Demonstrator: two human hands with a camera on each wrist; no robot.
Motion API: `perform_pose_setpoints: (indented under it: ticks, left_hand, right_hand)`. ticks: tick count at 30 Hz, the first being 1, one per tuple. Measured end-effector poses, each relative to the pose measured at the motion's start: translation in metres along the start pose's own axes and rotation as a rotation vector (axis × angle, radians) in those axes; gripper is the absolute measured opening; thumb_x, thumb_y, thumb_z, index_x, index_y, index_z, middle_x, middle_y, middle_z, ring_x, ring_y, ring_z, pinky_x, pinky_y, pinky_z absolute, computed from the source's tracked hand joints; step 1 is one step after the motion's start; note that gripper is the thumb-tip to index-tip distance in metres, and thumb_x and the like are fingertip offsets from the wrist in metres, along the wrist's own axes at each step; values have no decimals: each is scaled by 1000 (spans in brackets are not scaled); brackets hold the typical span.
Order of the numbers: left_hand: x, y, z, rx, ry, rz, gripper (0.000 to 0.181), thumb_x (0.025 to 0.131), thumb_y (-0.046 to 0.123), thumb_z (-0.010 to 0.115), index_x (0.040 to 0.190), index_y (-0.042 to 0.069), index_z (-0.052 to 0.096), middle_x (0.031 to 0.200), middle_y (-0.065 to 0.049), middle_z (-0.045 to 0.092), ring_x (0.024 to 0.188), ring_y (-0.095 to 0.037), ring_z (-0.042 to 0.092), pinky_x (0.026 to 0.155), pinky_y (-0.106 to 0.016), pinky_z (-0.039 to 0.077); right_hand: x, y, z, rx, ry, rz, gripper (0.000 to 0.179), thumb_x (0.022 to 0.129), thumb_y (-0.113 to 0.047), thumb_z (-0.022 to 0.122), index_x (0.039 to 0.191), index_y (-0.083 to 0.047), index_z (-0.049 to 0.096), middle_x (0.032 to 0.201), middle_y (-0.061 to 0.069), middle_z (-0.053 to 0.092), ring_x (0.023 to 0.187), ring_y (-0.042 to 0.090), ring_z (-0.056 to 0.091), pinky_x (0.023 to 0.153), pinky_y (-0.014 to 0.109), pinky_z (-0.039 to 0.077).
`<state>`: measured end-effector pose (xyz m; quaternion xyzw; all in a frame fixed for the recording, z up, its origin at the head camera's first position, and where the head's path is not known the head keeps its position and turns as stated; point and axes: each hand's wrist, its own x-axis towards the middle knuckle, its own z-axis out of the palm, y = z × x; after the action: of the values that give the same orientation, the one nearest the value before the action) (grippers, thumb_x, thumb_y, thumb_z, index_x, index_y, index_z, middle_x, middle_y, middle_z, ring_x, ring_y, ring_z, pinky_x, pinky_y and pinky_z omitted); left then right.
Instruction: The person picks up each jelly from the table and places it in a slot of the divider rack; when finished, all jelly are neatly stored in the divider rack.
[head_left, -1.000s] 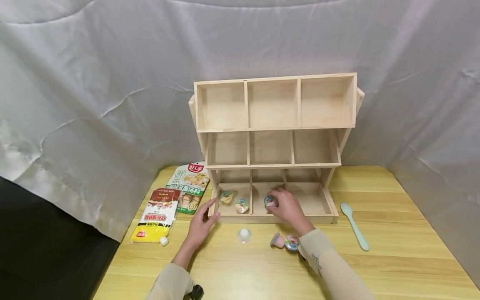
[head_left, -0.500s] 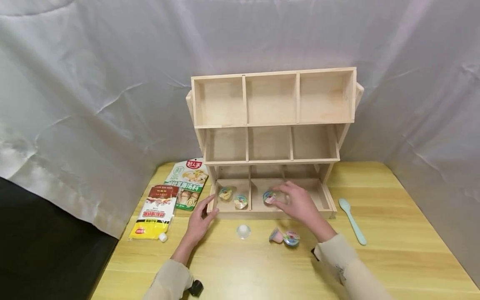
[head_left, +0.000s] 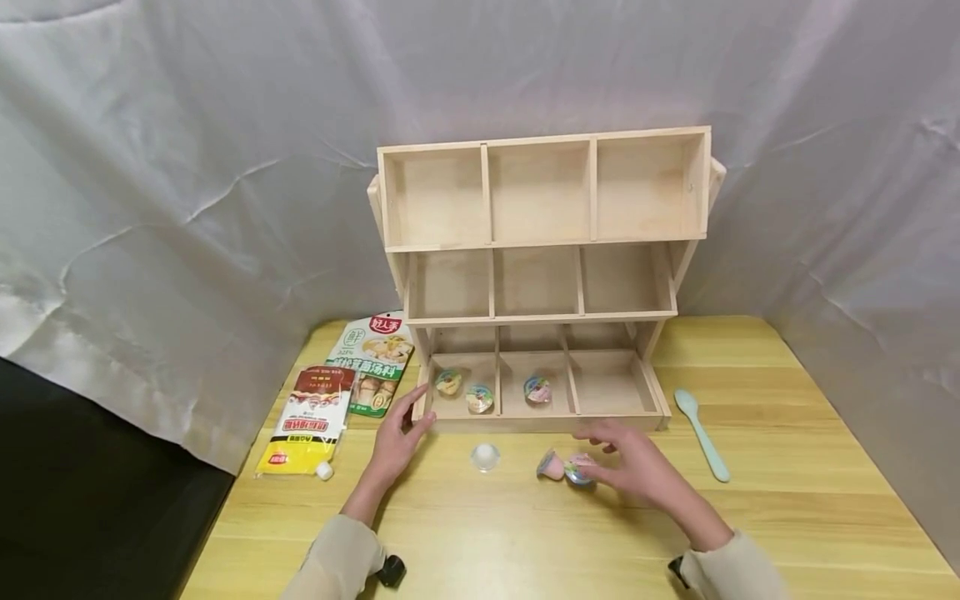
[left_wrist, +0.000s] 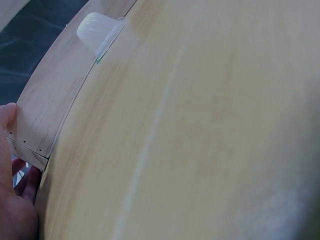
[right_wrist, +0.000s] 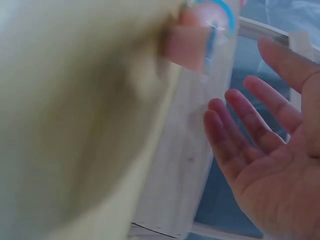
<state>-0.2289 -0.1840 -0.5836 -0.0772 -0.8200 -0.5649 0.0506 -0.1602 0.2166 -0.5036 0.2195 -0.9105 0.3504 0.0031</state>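
Note:
At the front left corner of the tiered wooden shelf (head_left: pixel 474 425), my left hand (head_left: pixel 396 442) grips the edge; its thumb is on the front board and its fingers bend round the side. My right hand (head_left: pixel 637 467) holds nothing, its fingers spread over two jelly cups on the table. One, a pink jelly cup (head_left: pixel 551 465), lies on its side; the other, a lidded jelly cup (head_left: pixel 577 472), is beside my thumb. A whitish jelly cup (head_left: pixel 485 456) rests lid-down before the shelf. In the bottom tier, the left compartment holds a yellow-lidded cup (head_left: pixel 448 382) and a second cup (head_left: pixel 479 398); the middle holds another cup (head_left: pixel 537 390).
Left of the shelf lie a capped red, white and yellow pouch (head_left: pixel 311 421) and a green and white food packet (head_left: pixel 373 367). A pale green spoon (head_left: pixel 701 433) lies to the right. Grey cloth (head_left: pixel 225 167) hangs behind.
My right hand has let go of the jelly cup in the bottom middle compartment and moved back toward the two cups on the table. The left hand stays at the shelf corner.

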Motion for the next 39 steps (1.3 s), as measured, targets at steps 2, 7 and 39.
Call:
perform_pose_setpoints:
  ticks: [2, 7, 39]
  left_hand:
    - [1, -1, 0, -5, -1, -1, 56, 101, 33, 68, 154, 23, 51, 160, -8, 45, 151, -30, 39, 124, -50, 34]
    - [1, -2, 0, -12, -12, -20, 55, 101, 34, 68, 153, 27, 50, 161, -6, 44, 152, -29, 38, 125, -47, 33]
    - [-2, -1, -2, -15, -17, -30, 55, 102, 35, 68, 153, 27, 50, 161, -7, 43, 152, -30, 37, 124, -48, 33]
  right_hand:
    - [-4, 4, 4, 6, -39, 5, 50, 85, -27, 86, 129, -8, 70, 130, 12, 68, 110, 33, 68, 90, 49, 61]
    - [-5, 9, 12, 27, -83, 7, 53, 82, -24, 88, 128, -6, 70, 119, 6, 67, 102, 25, 68, 88, 43, 62]
    - [13, 3, -8, -8, 124, -17, 42, 88, -20, 84, 125, -5, 72, 107, -4, 72, 94, 12, 70, 86, 33, 63]
